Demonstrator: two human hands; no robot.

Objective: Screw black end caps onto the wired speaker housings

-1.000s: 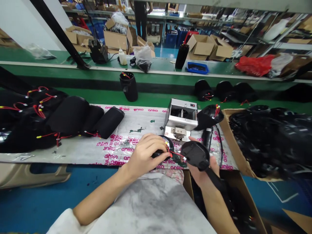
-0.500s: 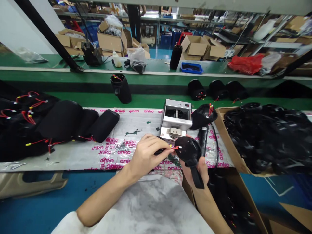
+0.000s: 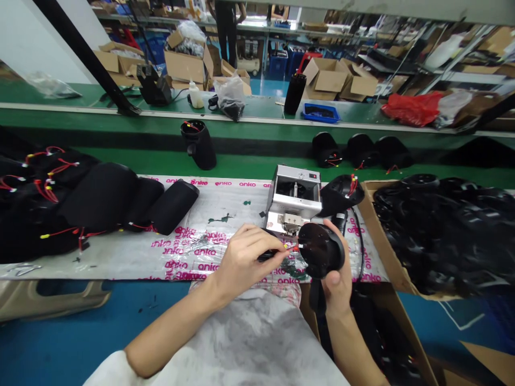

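My right hand [image 3: 338, 281] grips a black round plastic cap [image 3: 319, 251] with a dark strap [image 3: 317, 300] hanging below it. Its round face is turned up towards me. Short red wires [image 3: 293, 248] with small yellow and white connectors run from the cap's left side, and the fingertips of my left hand [image 3: 247, 257] are pinched on them. A dark piece [image 3: 267, 254] shows under my left fingers; what it is cannot be made out. Just beyond both hands sits a silver metal machine [image 3: 295, 195] with a small block on its front.
Black fabric-covered sleeves [image 3: 102, 195] with red wires are heaped at left. A carton [image 3: 396, 262] full of black parts stands at right. One black cylinder [image 3: 199, 145] is upright behind, and another sleeve [image 3: 341, 192] lies beside the machine. A shelf edge [image 3: 249, 122] crosses the back.
The cap has moved slightly right and turned its face more towards me, its strap now hanging straighter down. My left hand still pinches the wires. The whole view has shifted a little.
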